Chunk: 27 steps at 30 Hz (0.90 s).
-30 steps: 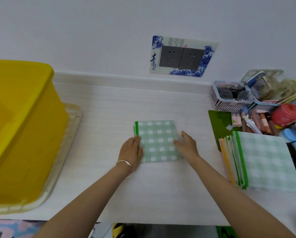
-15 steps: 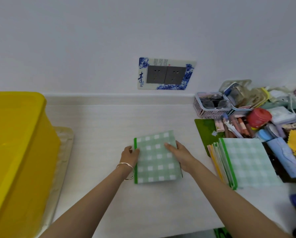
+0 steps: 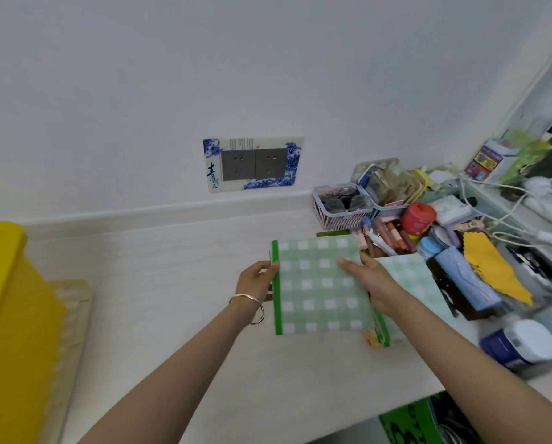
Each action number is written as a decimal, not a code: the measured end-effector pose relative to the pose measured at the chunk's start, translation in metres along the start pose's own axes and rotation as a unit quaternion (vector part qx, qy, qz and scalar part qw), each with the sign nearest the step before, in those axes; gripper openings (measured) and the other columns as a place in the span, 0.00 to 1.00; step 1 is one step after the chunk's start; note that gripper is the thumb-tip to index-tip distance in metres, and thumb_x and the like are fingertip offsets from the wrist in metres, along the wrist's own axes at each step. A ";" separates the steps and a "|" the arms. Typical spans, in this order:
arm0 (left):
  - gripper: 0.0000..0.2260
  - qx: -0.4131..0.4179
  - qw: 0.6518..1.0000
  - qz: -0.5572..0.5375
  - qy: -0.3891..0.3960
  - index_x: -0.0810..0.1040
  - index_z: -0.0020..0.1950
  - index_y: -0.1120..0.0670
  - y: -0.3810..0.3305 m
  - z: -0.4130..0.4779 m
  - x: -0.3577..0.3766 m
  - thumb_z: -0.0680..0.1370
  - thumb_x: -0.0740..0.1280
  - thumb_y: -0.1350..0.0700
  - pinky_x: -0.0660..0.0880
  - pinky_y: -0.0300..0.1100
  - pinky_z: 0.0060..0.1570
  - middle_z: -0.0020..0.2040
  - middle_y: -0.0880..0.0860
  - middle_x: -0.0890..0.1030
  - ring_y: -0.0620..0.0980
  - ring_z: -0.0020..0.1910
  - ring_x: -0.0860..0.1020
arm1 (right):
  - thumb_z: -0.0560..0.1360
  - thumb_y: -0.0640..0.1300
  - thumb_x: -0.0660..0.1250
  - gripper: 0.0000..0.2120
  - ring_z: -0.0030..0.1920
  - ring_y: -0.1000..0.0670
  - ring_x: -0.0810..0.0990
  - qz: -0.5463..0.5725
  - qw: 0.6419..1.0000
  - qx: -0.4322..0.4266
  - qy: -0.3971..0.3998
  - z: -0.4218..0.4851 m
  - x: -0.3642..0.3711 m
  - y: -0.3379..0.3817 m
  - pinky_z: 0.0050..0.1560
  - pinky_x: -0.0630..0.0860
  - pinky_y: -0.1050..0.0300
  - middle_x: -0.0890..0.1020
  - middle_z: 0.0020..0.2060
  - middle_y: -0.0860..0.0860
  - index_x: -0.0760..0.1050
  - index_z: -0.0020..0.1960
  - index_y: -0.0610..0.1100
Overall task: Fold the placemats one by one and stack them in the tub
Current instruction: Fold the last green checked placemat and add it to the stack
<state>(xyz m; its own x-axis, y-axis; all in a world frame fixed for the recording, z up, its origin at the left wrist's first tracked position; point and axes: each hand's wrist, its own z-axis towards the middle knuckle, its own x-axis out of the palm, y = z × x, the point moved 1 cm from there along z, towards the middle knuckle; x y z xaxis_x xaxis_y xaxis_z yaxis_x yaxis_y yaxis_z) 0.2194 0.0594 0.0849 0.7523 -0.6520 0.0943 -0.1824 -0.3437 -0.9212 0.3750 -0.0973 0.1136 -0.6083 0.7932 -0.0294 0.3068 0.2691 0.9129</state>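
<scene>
Lifted off the table [image 3: 172,283] since a second ago, the folded placemat [image 3: 316,290] hangs between my hands, left hand [image 3: 257,282] pinching its green edge, right hand [image 3: 372,280] gripping the other, ready, I judge, for the yellow tub [image 3: 2,315] well to the left.

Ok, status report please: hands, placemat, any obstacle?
Left hand and right hand grip folded placemat by opposite edges. Placemat not yet in yellow tub, far left. No obstacle seen between.
</scene>
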 end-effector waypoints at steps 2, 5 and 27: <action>0.04 0.008 1.000 -0.003 0.007 0.77 0.47 0.58 -0.008 -0.004 0.024 0.77 0.66 0.58 0.77 0.37 0.28 0.36 0.52 0.79 0.44 0.25 0.78 | 0.73 0.41 0.70 0.14 0.46 0.44 0.83 -0.004 1.000 -0.007 -0.004 0.001 -0.024 0.009 0.43 0.80 0.49 0.83 0.49 0.44 0.76 0.59 0.44; 0.03 0.004 1.000 -0.005 0.019 0.78 0.48 0.59 -0.013 -0.009 0.065 0.77 0.66 0.60 0.77 0.36 0.27 0.36 0.52 0.78 0.42 0.23 0.77 | 0.74 0.39 0.69 0.12 0.44 0.44 0.82 -0.023 1.000 -0.020 -0.007 0.003 -0.065 0.023 0.42 0.80 0.51 0.83 0.46 0.45 0.76 0.57 0.43; 0.07 -0.091 0.992 0.070 -0.061 0.72 0.42 0.58 0.040 0.010 0.195 0.74 0.70 0.60 0.78 0.41 0.27 0.35 0.55 0.76 0.50 0.30 0.75 | 0.70 0.44 0.74 0.20 0.47 0.47 0.81 -0.174 0.983 -0.031 -0.053 0.063 -0.198 -0.023 0.49 0.79 0.48 0.81 0.50 0.46 0.74 0.59 0.42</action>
<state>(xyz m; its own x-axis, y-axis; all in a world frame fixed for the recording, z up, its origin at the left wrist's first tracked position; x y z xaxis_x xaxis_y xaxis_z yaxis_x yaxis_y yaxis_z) 0.3654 -0.0747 0.0623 0.7802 -0.6196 -0.0859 -0.3928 -0.3785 -0.8381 0.5341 -0.2260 0.0726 -0.5884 0.7120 -0.3831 0.0465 0.5028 0.8631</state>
